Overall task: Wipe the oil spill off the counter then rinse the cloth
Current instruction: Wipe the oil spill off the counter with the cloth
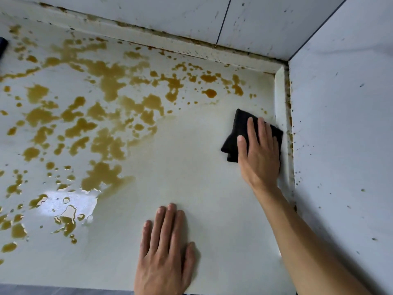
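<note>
White countertop (191,177) nearest the viewer bears the left hand (165,252), fingers straight and flat on it. Farther right, the right hand (258,150) presses flat on a black cloth (236,133) beside the wall; amber oil spill (102,116) covers the far left.

Bare forearms — no sleeves, jewelry.

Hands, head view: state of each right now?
Left hand: open, flat on the counter, holding nothing.
Right hand: open, straight fingers pressing the black cloth onto the counter.

Walls (340,124) box corner — counter (191,177) seemingly open.
</note>
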A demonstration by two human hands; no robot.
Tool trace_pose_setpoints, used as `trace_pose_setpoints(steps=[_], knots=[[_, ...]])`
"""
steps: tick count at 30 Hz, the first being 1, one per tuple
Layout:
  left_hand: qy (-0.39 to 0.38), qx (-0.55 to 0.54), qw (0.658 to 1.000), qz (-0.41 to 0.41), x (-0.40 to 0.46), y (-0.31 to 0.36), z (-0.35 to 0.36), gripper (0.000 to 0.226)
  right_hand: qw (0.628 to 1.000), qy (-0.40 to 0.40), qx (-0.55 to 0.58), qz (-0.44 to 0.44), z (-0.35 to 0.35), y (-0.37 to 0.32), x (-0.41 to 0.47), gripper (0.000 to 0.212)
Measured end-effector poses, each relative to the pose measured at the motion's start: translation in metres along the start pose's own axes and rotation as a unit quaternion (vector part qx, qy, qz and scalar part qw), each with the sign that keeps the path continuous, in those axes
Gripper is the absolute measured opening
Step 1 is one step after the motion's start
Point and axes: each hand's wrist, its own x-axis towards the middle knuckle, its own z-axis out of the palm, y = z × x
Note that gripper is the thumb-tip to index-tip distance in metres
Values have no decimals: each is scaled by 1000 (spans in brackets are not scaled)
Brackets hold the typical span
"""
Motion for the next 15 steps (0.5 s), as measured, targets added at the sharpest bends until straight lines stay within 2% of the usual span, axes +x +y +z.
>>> trace_pose_setpoints(steps=[4,7,11,12,15], knots=[[2,-3,1000,-6,0,2,2,73,1000,-24,-2,18,3,-18,60,67],[4,-12,1000,-14,0,1,4,74,999,-46,7,-3,3,-40,92,70],[7,-8,1000,-25,-4,-1,10,77,992,-53,-2,-111,8,-46,49,74],[10,-10,1000,-25,-4,-2,12,77,992,-53,-4,-114,8,-37,40,74],[15,-8,1000,-25,-6,-2,15,77,998,-39,-4,-40,4,-16,51,75]])
